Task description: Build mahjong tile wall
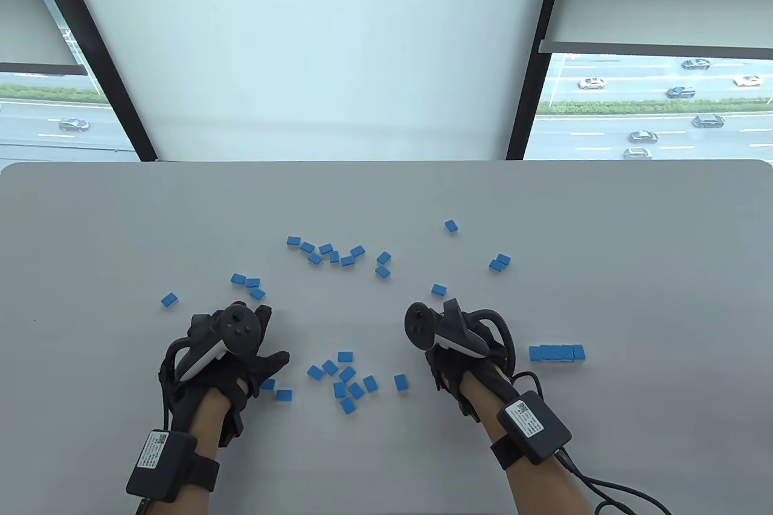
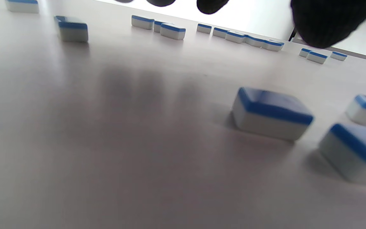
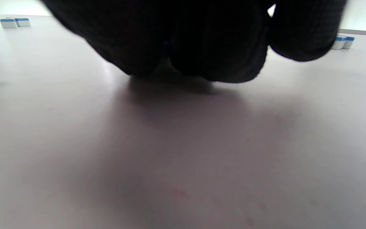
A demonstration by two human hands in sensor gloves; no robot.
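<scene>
1. Nearest me in the table view are the two gloved wrists with their black sensor boxes, coming in from the bottom edge over the grey table (image 1: 634, 249).
2. My left hand (image 1: 232, 352) lies low over the table with its fingers spread and empty; in the left wrist view the fingertips (image 2: 326, 22) hang above the surface with nothing between them, their shadow falling on bare tabletop.
3. Two blue-backed tiles sit just beside the left thumb (image 1: 276, 389), one partly under the glove's edge.
4. My right hand (image 1: 459, 346) is curled with the knuckles down. In the right wrist view the fingers (image 3: 202, 41) bunch tightly close to the table; I cannot tell whether a tile is inside them.
5. A short row of tiles (image 1: 556, 352), set side by side and touching, lies to the right of my right hand. This is the only lined-up part of the wall I can see.
6. Between the hands is a loose cluster of tiles (image 1: 344, 379), face down and at mixed angles.
7. A further scatter (image 1: 338, 253) lies farther out toward the middle of the table, with a small group (image 1: 249, 285) just beyond the left hand.
8. Singles and pairs lie apart: one at far left (image 1: 169, 299), one near the right hand's tracker (image 1: 439, 289), a touching pair (image 1: 500, 262), and one farthest out (image 1: 451, 226).
</scene>
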